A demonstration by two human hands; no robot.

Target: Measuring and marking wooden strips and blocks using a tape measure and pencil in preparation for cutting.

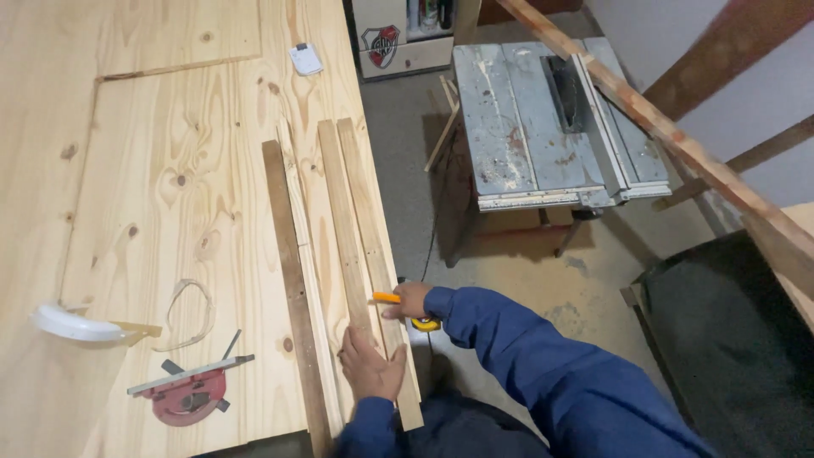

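At the near left of the pine table (153, 170), a white curved object (72, 324) and a red circular saw guard (191, 392) are seen. A dark wooden strip (288, 271) lies just left of two pale slats (356, 220). The left hand (370, 366) is laid flat on the slats, fingers spread narrowly. The right hand (409, 300) is closed around a yellow tape measure (424, 322) at the slats' right edge. A table saw (543, 127) stands far right.
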